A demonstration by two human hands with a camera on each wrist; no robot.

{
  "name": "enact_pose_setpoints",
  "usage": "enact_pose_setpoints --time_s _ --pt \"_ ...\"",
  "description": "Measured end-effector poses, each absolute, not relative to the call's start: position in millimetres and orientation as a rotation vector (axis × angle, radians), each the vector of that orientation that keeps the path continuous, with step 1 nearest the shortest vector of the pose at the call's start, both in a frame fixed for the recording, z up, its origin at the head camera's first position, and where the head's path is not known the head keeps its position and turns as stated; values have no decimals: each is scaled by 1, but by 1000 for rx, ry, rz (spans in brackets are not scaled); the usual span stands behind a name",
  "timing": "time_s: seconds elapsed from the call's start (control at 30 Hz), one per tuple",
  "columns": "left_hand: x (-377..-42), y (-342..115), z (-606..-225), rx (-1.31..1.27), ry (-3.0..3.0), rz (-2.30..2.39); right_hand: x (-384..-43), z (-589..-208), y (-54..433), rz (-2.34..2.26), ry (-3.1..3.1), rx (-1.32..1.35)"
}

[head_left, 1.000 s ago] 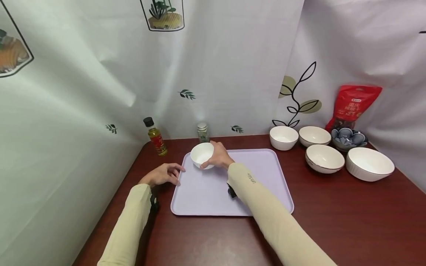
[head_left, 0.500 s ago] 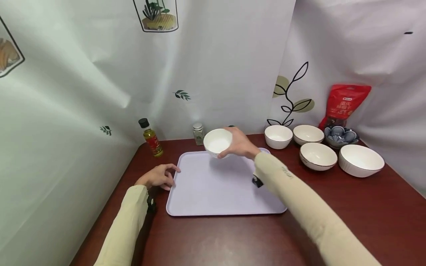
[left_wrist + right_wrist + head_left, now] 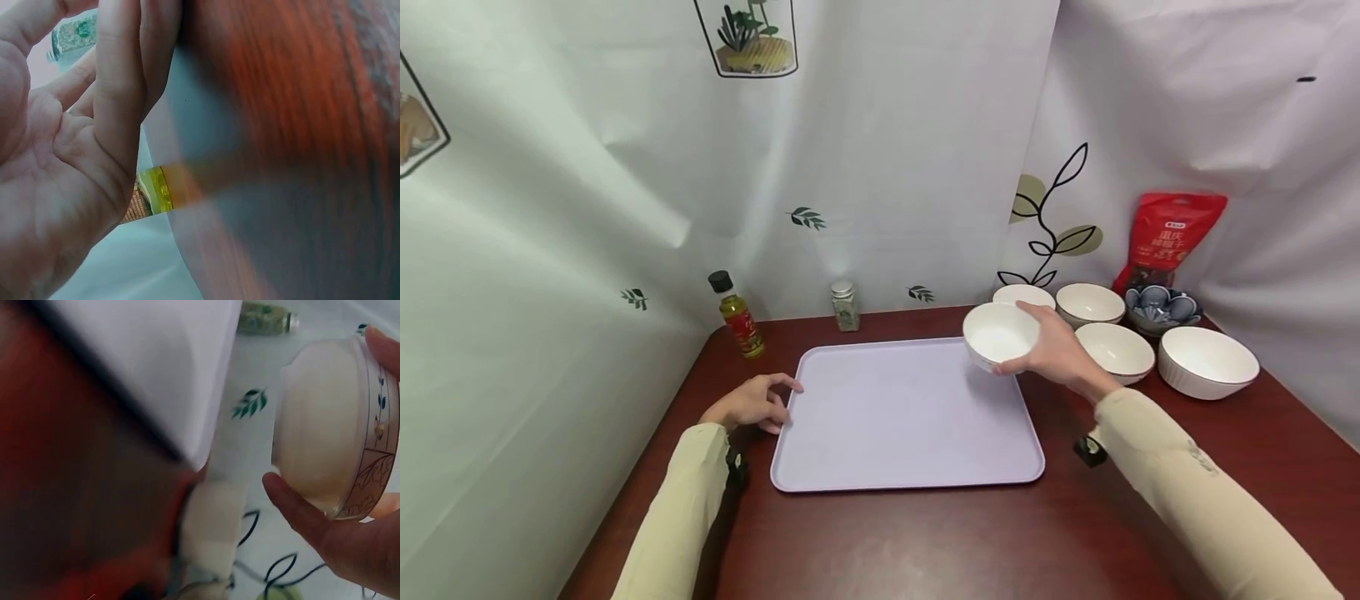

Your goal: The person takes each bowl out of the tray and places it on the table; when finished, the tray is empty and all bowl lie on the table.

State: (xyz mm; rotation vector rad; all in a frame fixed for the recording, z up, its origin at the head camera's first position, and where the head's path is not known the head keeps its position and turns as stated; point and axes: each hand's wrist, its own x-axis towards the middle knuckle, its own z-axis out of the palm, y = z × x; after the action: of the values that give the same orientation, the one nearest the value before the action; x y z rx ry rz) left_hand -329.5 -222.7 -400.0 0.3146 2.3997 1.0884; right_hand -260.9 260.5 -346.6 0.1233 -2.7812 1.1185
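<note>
My right hand (image 3: 1063,350) grips a white bowl (image 3: 996,333) by its right side, over the far right corner of the lilac tray (image 3: 910,417). In the right wrist view, a leaf pattern and dark lines show on the bowl's outside, with the thumb at the rim. At the tray's left edge, my left hand (image 3: 752,404) rests with loosely bent fingers, fingertips right at the rim. Nothing is held in the palm that the left wrist view shows.
Several bowls stand at the right back, including a ribbed white bowl (image 3: 1206,362) and a dark bowl (image 3: 1161,312) with blue-grey pieces. Behind them leans a red bag (image 3: 1172,237). An oil bottle (image 3: 737,317) and a shaker jar (image 3: 845,307) stand near the back wall.
My right hand has lifted the bowl off the tray's far left area and carried it right, to the far right corner. The left hand has stayed at the tray's left edge.
</note>
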Motion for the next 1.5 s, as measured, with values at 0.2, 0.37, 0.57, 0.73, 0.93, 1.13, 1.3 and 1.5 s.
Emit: enact_pose_setpoints --time_s 0.2,0.37,0.57,0.73,0.93,1.13,1.3,1.5 --pt "-330 -227 -396 326 2409 1089 -248 -363 283 1034 -2762 51" --pt "-330 -233 -394 296 2439 1048 -248 -374 287 1005 -2699 107" --pt "-327 -242 -395 289 2433 1065 -249 -382 282 1011 -2699 96" --pt "-325 -250 -396 300 2421 1093 -251 -390 278 1089 -2727 26" --pt "-327 -253 -396 323 2403 1109 -256 -397 273 1164 -2732 -85" --pt "-329 -252 -399 325 2398 1102 -263 -399 270 1067 -2706 -80" --pt "-331 -251 -400 351 2382 1117 -255 -395 272 1025 -2776 -109" --pt "-330 -248 -401 347 2381 1111 -235 -387 281 848 -2929 -105"
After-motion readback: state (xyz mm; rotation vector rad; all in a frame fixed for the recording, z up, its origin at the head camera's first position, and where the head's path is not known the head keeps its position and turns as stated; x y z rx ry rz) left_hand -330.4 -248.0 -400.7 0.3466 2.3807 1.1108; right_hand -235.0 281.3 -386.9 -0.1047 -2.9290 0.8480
